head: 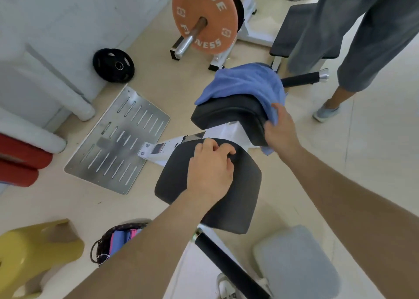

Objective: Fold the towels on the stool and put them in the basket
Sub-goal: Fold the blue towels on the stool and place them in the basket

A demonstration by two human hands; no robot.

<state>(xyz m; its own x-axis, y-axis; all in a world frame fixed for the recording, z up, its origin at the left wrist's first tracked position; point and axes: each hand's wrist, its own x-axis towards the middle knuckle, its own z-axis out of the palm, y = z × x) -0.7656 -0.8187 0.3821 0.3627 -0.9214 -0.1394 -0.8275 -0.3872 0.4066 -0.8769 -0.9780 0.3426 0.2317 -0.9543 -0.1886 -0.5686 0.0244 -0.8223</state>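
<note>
My right hand (281,128) pinches the near corner of the blue towel (242,83), which runs up-left. My left hand (213,164) rests loosely curled, empty.

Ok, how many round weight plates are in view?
2: the orange weight plate on the steel barbell, and the black weight plate on the floor against the wall. Another may hide behind the orange one.

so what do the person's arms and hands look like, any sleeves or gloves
No gloves: the left hand and right hand are bare, and no rings, watch or wristbands show. The left forearm and right forearm are uncovered all the way to the frame edge, with no sleeves or markings in view.
</note>
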